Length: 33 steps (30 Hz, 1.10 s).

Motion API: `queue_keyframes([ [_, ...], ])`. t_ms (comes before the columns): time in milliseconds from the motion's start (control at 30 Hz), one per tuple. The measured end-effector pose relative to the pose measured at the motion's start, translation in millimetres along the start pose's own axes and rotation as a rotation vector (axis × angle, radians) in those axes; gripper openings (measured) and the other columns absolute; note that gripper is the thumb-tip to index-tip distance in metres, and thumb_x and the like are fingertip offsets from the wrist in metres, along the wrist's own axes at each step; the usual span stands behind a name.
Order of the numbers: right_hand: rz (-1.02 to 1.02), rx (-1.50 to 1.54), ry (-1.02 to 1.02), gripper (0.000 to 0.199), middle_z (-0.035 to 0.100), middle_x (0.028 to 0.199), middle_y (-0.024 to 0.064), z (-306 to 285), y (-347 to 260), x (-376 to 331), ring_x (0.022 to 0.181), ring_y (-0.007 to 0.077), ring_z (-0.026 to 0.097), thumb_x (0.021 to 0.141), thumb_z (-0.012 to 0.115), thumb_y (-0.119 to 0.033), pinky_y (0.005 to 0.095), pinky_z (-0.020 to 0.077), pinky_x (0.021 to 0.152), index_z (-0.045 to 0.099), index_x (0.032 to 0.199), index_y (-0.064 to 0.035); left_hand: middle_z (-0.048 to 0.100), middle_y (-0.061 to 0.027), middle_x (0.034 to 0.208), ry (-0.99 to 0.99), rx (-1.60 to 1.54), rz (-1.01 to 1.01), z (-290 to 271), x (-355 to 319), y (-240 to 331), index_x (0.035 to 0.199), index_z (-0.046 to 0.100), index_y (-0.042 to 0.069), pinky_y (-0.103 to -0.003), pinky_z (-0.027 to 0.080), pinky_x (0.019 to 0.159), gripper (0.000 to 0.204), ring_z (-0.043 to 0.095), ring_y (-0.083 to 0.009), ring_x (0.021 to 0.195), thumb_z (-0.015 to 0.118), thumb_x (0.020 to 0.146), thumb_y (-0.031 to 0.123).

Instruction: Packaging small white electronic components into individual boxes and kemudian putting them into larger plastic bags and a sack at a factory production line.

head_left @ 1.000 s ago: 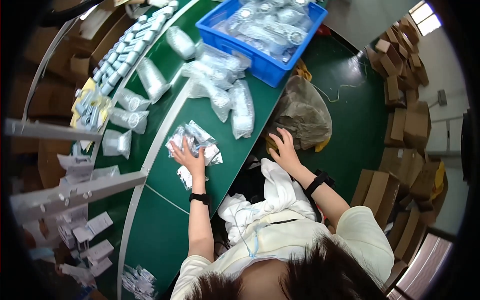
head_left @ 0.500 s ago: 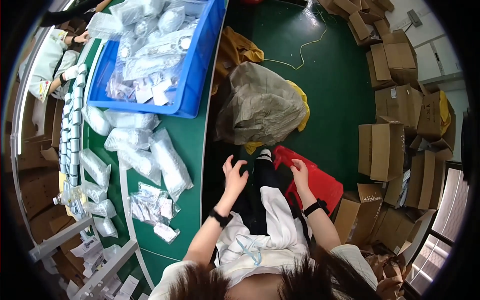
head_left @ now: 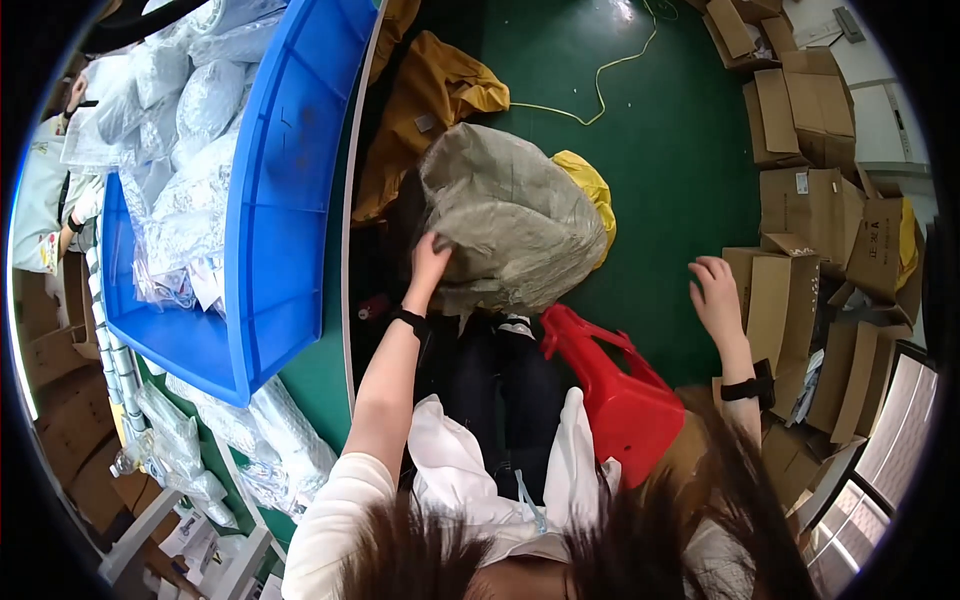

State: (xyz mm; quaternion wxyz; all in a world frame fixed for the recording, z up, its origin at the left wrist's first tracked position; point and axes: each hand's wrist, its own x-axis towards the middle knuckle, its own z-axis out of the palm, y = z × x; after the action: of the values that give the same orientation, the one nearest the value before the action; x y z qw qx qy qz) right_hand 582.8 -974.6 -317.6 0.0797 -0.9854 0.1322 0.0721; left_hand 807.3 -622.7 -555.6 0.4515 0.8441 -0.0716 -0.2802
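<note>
A large grey-brown woven sack [head_left: 515,215] stands on the floor ahead of me, its top crumpled. At its near left edge, my left hand [head_left: 430,268] is closed on the sack material, with some fingertips hidden. Held out to the right, away from the sack, my right hand [head_left: 716,295] is empty with its fingers apart. Yellow material [head_left: 588,195] shows behind the sack's right side. Between the sack and my right arm is a red plastic stool [head_left: 620,400], tipped over close to my legs.
On the green table to my left, a blue bin [head_left: 285,190] holds several bubble-wrapped packs [head_left: 205,110]; more wrapped packs [head_left: 290,430] lie beside it. Brown cloth [head_left: 430,90] hangs beyond the table edge. Open cardboard boxes [head_left: 800,215] line the right. A yellow cord [head_left: 600,90] crosses the floor.
My left hand has moved forward and left onto the sack and closed there. My right hand has swung out to the right. The view has shifted, bringing the blue bin nearer.
</note>
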Motion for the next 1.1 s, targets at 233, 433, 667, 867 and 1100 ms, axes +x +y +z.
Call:
queue_keyframes([
  [233,-0.158,1.265,-0.292,0.025,0.061,0.086,0.0128,71,-162,86,0.077,0.0186,0.059,0.076,0.049,0.001,0.0293,0.0474,0.07,0.054,0.101,0.0037,0.05,-0.0119,0.108,0.157,-0.287,0.243,-29,0,189,0.112,0.043,0.002,-0.028,0.039,0.083,0.049,0.049,-0.0196,0.098,0.062,0.068,0.004],
  [433,0.858,1.72,-0.312,0.029,0.054,0.092,0.0059,152,-182,195,0.074,0.0209,0.056,0.084,0.046,-0.017,0.0335,0.0481,0.064,0.045,0.111,-0.0066,0.046,-0.0154,0.11,0.223,-0.137,0.352,-40,-34,218,0.113,0.041,0.003,-0.031,0.04,0.084,0.049,0.05,-0.0271,0.098,0.058,0.067,-0.001],
  [667,0.733,2.123,0.081,0.036,0.048,0.118,0.0092,204,-70,295,0.106,0.0237,0.046,0.09,0.034,-0.032,0.0385,0.0387,0.09,0.045,0.117,-0.01,0.051,-0.0091,0.08,0.404,0.547,0.063,-53,-42,164,0.092,0.048,-0.001,-0.03,0.043,0.068,0.018,0.054,-0.0202,0.077,0.05,0.074,-0.003],
  [867,0.679,2.234,0.148,0.05,0.036,0.131,0.0085,293,-144,259,0.119,0.0238,0.035,0.09,0.033,-0.039,0.0364,0.0267,0.1,0.031,0.129,-0.0086,0.048,0.0029,0.076,0.306,-0.945,-0.182,-9,-37,205,0.082,0.049,0.002,-0.018,0.035,0.065,0.007,0.045,-0.0046,0.074,0.044,0.079,-0.002],
  [1100,0.637,2.062,-0.054,0.05,0.034,0.132,0.0085,380,-140,281,0.12,0.0235,0.033,0.09,0.033,-0.039,0.036,0.0258,0.101,0.029,0.13,-0.0088,0.056,-0.0061,0.079,-0.091,-0.642,-0.123,29,-68,199,0.086,0.05,-0.002,-0.023,0.041,0.062,0.014,0.054,-0.0096,0.073,0.05,0.073,-0.006],
])
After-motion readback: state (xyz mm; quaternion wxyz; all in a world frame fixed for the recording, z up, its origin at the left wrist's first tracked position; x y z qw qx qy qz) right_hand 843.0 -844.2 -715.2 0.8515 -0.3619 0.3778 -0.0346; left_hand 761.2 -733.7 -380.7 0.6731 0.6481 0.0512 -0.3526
